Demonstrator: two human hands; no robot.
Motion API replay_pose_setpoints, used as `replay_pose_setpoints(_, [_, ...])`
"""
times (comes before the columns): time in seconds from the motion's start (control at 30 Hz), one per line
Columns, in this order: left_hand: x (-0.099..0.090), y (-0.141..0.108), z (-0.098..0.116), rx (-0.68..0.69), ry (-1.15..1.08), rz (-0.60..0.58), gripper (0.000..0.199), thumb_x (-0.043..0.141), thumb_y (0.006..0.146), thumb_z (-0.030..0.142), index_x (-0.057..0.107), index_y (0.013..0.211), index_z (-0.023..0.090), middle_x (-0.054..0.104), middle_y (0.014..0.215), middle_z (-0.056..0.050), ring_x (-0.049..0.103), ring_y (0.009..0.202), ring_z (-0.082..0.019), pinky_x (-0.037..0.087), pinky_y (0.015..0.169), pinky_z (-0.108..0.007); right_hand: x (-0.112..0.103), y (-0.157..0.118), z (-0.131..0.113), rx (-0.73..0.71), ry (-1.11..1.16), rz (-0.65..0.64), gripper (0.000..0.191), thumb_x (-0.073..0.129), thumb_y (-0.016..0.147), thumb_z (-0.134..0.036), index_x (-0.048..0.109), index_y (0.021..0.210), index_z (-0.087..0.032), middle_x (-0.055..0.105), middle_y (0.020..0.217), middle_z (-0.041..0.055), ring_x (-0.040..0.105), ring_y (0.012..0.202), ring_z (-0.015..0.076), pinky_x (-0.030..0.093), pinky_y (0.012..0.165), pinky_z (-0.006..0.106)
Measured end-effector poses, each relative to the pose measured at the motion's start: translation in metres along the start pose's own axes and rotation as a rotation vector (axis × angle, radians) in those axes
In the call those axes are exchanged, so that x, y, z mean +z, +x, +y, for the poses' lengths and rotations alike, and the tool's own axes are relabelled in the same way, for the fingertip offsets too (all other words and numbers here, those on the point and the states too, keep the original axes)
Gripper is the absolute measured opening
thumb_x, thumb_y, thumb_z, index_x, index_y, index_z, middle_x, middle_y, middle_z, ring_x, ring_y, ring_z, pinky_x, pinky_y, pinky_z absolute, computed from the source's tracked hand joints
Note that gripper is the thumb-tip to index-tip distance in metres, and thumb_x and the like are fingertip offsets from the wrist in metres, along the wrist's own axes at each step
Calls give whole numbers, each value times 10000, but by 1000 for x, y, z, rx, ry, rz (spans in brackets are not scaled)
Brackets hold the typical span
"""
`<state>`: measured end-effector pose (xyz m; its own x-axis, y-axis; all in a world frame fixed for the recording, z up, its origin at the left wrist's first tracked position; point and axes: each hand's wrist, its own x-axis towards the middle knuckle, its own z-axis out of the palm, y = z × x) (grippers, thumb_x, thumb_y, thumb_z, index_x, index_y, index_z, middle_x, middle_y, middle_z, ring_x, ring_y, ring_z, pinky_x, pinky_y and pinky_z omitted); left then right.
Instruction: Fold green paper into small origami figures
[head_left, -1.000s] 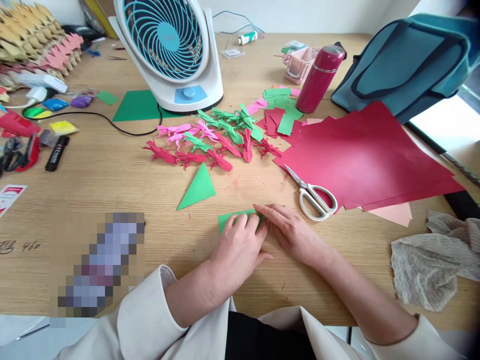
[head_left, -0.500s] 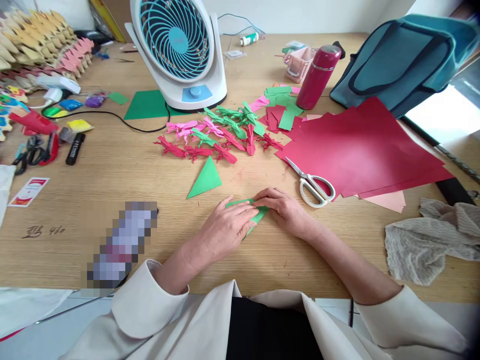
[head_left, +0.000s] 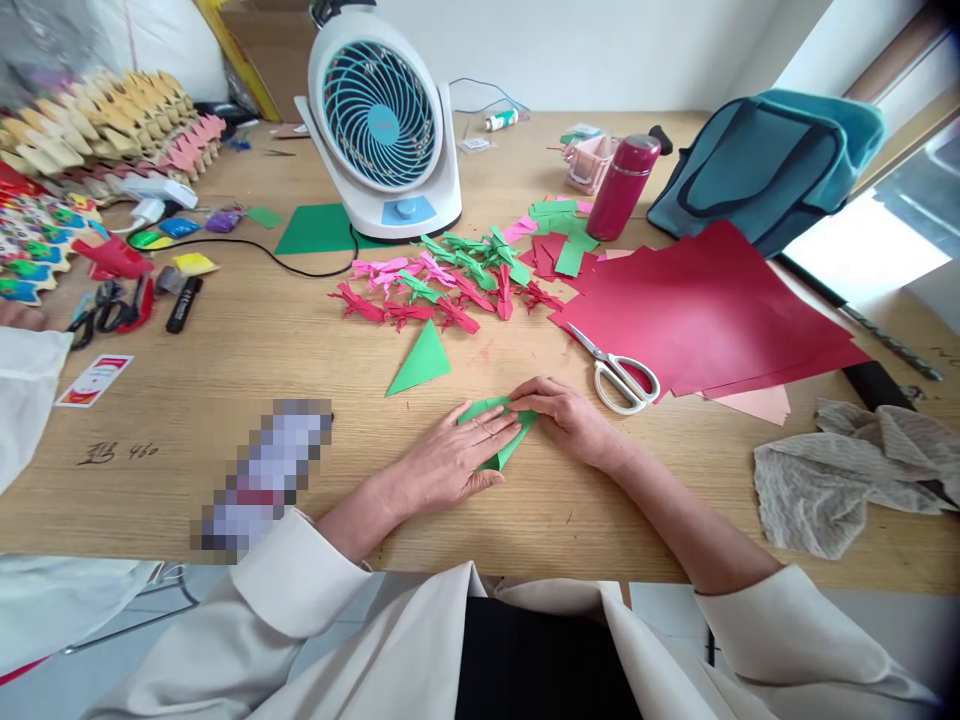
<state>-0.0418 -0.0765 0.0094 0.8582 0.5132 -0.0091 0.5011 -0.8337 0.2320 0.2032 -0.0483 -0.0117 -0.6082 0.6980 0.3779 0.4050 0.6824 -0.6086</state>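
Observation:
A folded piece of green paper [head_left: 514, 446] lies on the table in front of me, partly covered by my hands. My left hand [head_left: 454, 455] rests flat across it, fingers stretched out and thumb apart near its lower edge. At the upper right corner my right hand [head_left: 571, 422] has its fingers closed on the paper in a pinch. A second green paper triangle [head_left: 421, 362] lies just beyond my left hand. White-handled scissors [head_left: 624, 384] lie partly open to the right, their handles partly over red paper.
Several folded red, pink and green paper figures [head_left: 450, 300] lie ahead, before a white fan [head_left: 405, 210]. Large red sheets [head_left: 720, 310], a red flask [head_left: 624, 190] and a teal bag [head_left: 750, 180] occupy the right. A blurred phone-like object [head_left: 262, 475] and marker [head_left: 184, 305] lie left.
My left hand has flattened and its thumb has moved down off the paper, uncovering more of the lower edge. My right hand keeps its pinch. The camera view has shifted slightly.

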Motion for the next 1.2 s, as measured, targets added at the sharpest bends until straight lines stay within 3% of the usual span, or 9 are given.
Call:
replay_pose_setpoints(0.37, [9, -8, 7, -29, 83, -20, 790, 405, 935, 630, 199, 1559, 192, 326, 1587, -140, 175, 1516, -262, 132, 1206, -533, 1, 1, -1, -13, -77, -51, 504, 486, 860, 1, 641, 1276, -238, 605, 1129, 108, 583, 1039, 213, 502, 914, 402])
replay_pose_setpoints(0.7, [10, -12, 12, -27, 104, 6, 847, 414, 907, 666, 148, 1565, 203, 279, 1608, -133, 162, 1516, -284, 152, 1192, -555, 5, 1, -9, 17, -228, -78, 458, 480, 895, -34, 628, 1299, -192, 578, 1148, 134, 547, 1025, 224, 489, 916, 413])
replay_pose_setpoints(0.83, [9, -11, 12, -27, 96, -21, 857, 386, 914, 670, 114, 1570, 190, 235, 1623, -123, 128, 1523, -276, 107, 1202, -545, 5, 0, -9, 20, -262, -78, 470, 472, 891, -27, 625, 1302, -195, 570, 1163, 127, 534, 1015, 226, 486, 912, 410])
replay_pose_setpoints(1.0, [10, -12, 11, -25, 78, -23, 842, 338, 931, 666, 89, 1573, 180, 209, 1633, -104, 107, 1526, -269, 49, 1206, -543, 5, 1, -9, 35, -241, -94, 466, 483, 883, -16, 638, 1290, -181, 568, 1177, 133, 531, 998, 223, 481, 911, 406])
replay_pose_setpoints(1.2, [14, -12, 8, -2, 40, 8, 857, 277, 911, 712, 135, 1574, 189, 286, 1606, -120, 178, 1510, -291, 42, 1206, -547, 6, 1, -7, 38, -193, -63, 483, 499, 879, -19, 641, 1292, -225, 564, 1151, 124, 546, 971, 223, 484, 888, 408])
